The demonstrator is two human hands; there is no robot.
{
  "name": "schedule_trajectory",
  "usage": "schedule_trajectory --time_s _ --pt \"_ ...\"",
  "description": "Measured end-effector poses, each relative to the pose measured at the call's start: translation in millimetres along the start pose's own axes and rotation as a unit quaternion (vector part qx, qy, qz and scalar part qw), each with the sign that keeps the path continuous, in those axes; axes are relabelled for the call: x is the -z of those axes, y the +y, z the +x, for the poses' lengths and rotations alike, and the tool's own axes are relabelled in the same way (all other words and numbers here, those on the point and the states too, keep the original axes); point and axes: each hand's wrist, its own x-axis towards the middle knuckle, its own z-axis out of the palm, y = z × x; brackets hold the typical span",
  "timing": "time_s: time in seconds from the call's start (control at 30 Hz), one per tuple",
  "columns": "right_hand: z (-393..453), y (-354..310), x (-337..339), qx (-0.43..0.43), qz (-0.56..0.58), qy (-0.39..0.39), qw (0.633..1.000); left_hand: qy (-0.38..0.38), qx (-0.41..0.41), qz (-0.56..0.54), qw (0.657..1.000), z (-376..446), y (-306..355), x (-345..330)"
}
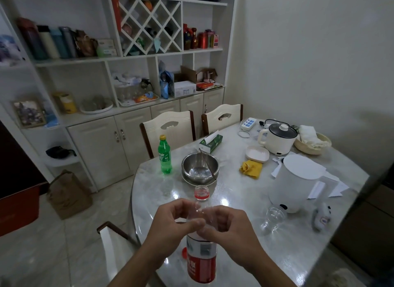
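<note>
Our left hand and right hand both curl round the shoulder of the clear water bottle, fingertips meeting just above its red-and-white label. The bottle is upright at the near edge of the marble table, neck open. We cannot tell whether its base rests there. Its red cap lies beside it. We judge the bottle uncapped and gripped for pouring. Next comes a steady lift and tilt, likely towards the steel bowl beyond.
</note>
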Motion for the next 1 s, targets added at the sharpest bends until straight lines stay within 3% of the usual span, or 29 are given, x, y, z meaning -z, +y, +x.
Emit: schedule_trajectory --time_s 0.23,0.47,0.6,0.8,1.0 --pt "4.0 -2.1 -2.3 -0.009 0.002 0.021 1.000 0.023 -0.007 0.000 1.000 1.9 -2.9 -1.4" --pt "6.8 1.1 -6.0 -0.029 0.012 0.027 0.999 -0.013 0.000 -0.043 0.999 6.2 -3.5 2.3" --pt "11.7 -3.4 -6.7 -0.035 0.028 0.044 0.998 0.021 0.031 -0.081 0.996 6.5 -7.4 0.2" --pt "21.8 -9.9 1.3 -0.071 0.017 0.060 0.996 -0.090 0.090 -0.101 0.987 -2.9 -17.5 -1.0" --pt "22.5 -9.7 -6.4 -0.071 0.033 0.096 0.992 -0.065 0.093 -0.100 0.988 -0.4 -15.8 -3.5"
